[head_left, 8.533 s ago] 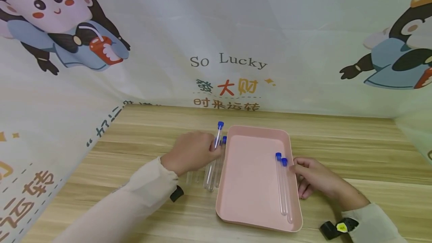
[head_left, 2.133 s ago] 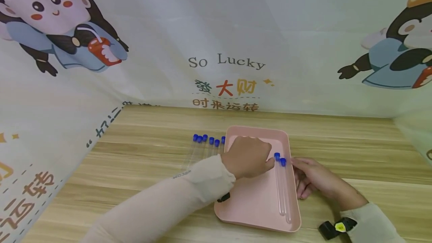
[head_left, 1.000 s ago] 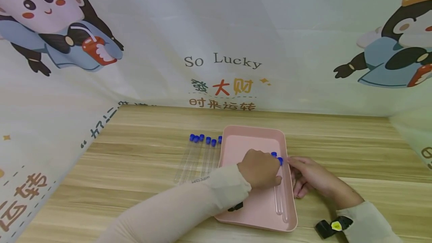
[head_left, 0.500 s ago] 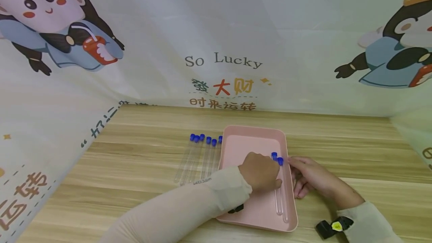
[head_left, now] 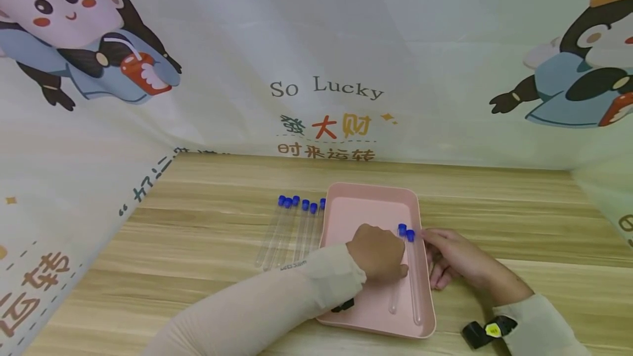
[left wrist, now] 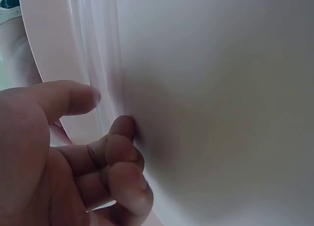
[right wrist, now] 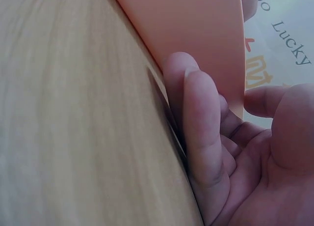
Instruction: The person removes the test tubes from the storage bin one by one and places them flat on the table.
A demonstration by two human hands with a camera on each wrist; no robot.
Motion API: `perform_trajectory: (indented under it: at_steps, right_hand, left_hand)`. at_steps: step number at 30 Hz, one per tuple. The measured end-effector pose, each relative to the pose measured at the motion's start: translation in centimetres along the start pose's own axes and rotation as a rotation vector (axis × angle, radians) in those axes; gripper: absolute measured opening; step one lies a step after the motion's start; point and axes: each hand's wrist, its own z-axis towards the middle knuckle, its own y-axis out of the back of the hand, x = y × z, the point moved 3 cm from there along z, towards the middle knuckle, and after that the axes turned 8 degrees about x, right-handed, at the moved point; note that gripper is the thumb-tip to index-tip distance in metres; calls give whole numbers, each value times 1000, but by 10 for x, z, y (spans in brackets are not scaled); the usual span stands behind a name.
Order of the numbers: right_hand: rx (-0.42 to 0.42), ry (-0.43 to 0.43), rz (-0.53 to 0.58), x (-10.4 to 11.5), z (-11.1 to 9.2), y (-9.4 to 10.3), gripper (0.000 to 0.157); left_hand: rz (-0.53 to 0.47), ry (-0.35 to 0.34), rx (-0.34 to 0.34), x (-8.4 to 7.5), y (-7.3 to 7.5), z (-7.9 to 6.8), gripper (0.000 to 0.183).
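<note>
A pink tray (head_left: 366,205) lies on the table with two clear, blue-capped test tubes inside, along its right side. My left hand (head_left: 378,254) reaches into it and pinches the left tube (head_left: 394,301), whose middle the hand hides. The other tube (head_left: 415,290) lies beside the right wall. In the left wrist view the hand's thumb (left wrist: 73,98) and index finger are at the faint tubes (left wrist: 100,44), the other fingers curled. My right hand (head_left: 457,260) grips the tray's right side, thumb at the rim and curled fingers against the outer wall (right wrist: 196,29).
Several more blue-capped test tubes (head_left: 304,240) lie side by side on the wooden table (head_left: 212,224), just left of the tray. A printed cloth (head_left: 435,59) stands behind and at both sides. My left sleeve (head_left: 257,304) crosses the tray's left edge.
Earlier my left hand was at the tubes left of the tray; it then moved right, into the tray. In the last half second the left tube's lower end has swung left. The right hand stays put.
</note>
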Motion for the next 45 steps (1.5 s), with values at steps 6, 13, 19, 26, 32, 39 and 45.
perform_trajectory:
  at_steps: [6,13,19,26,32,39,45]
  right_hand:
    - [1,-1,-12,1,0,0,55]
    - [-2,0,-10,1,0,0,54]
    - [-4,2,-3,1,0,0,54]
    - [2,-1,-5,2,0,-1,53]
    - [8,-4,-15,3,-1,-1,55]
    - [12,1,-21,3,0,0,53]
    - [16,12,-23,2,0,0,53]
  left_hand:
    - [3,2,4,3,0,-2,37]
    - [-7,2,-4,6,-2,-1,34]
    - [-11,2,-20,9,-2,-2,34]
    - [-16,-3,-25,12,2,-5,37]
    - [-18,13,-29,15,3,-4,37]
    - [-47,0,-65,19,9,-9,39]
    - [-65,-12,-92,26,12,-12,39]
